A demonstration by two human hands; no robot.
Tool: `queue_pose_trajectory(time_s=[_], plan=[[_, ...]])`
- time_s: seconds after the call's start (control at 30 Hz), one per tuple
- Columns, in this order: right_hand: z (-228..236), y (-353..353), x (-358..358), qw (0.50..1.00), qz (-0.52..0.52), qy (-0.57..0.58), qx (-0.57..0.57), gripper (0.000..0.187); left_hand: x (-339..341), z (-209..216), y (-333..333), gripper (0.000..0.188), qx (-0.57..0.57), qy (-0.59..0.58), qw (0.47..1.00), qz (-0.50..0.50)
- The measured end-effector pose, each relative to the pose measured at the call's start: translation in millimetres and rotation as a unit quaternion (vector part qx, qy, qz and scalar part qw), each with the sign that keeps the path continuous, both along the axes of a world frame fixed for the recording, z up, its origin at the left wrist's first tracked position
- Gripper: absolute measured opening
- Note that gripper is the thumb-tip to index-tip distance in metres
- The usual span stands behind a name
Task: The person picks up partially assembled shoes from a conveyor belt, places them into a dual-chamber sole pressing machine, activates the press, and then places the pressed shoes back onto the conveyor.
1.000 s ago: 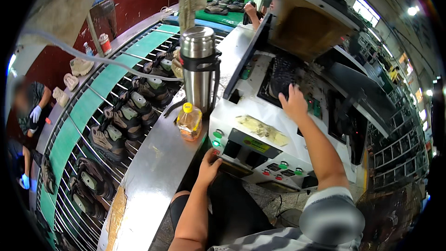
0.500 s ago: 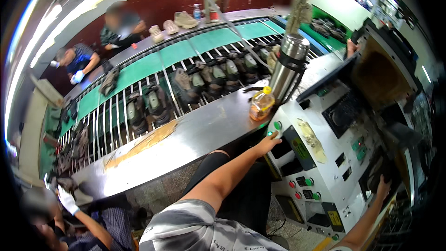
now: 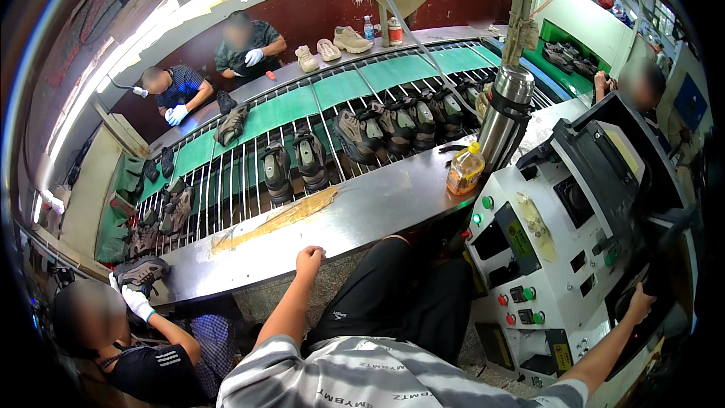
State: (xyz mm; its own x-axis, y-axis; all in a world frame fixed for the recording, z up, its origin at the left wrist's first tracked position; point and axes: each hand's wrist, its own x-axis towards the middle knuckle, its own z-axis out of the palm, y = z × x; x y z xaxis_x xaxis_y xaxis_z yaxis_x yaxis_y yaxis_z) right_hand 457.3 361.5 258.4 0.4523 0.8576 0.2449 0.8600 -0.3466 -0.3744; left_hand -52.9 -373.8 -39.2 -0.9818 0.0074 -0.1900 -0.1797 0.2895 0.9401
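Observation:
My left hand (image 3: 310,262) hovers over the front edge of the steel table (image 3: 351,223), its fingers curled in and nothing visible in them. Far to the right, my right hand (image 3: 641,304) grips a dark shoe (image 3: 622,301) in the opening of a white machine (image 3: 550,287); deep shadow hides much of the shoe. Green buttons (image 3: 488,202) sit on the machine's upper left corner, one of them lit. Beyond the table, several brown and grey shoes (image 3: 310,160) stand on a rack of metal bars.
A steel thermos (image 3: 507,117) and a bottle of orange liquid (image 3: 465,170) stand between the rack and the machine. A gloved co-worker (image 3: 140,306) holds a shoe at lower left. Two more people work across the rack, and another stands behind the machine.
My left hand has left the green buttons and moved left to the table edge, its fingers now curled. My right hand stays at the dark shoe. The whole view has shifted.

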Motion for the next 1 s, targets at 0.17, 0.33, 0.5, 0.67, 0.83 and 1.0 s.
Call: queue_pose_trajectory(time_s=[0.17,0.33,0.5,0.67,0.83,1.0], plan=[[-67,-62,28,0.951,0.039,-0.045,0.304,0.092,6,-3,4,0.019,0.023,-0.016,1.0,-0.007],[-75,-153,3,0.913,0.016,0.139,0.384,0.091,23,20,53,0.022,0.079,-0.104,0.981,-0.14],[-100,-213,-48,0.86,0.135,0.305,0.386,0.083,60,90,99,0.028,-0.012,0.08,0.955,-0.285],[-121,-305,-178,0.533,0.336,0.776,-0.028,0.063,93,140,112,0.047,0.277,0.005,0.864,-0.421],[-106,-479,-351,0.362,0.486,0.721,-0.337,0.07,65,178,49,0.056,0.268,-0.001,0.898,-0.348],[-83,-600,-473,0.286,0.727,0.371,-0.502,0.055,34,208,-83,0.064,0.57,-0.036,0.82,-0.034]])
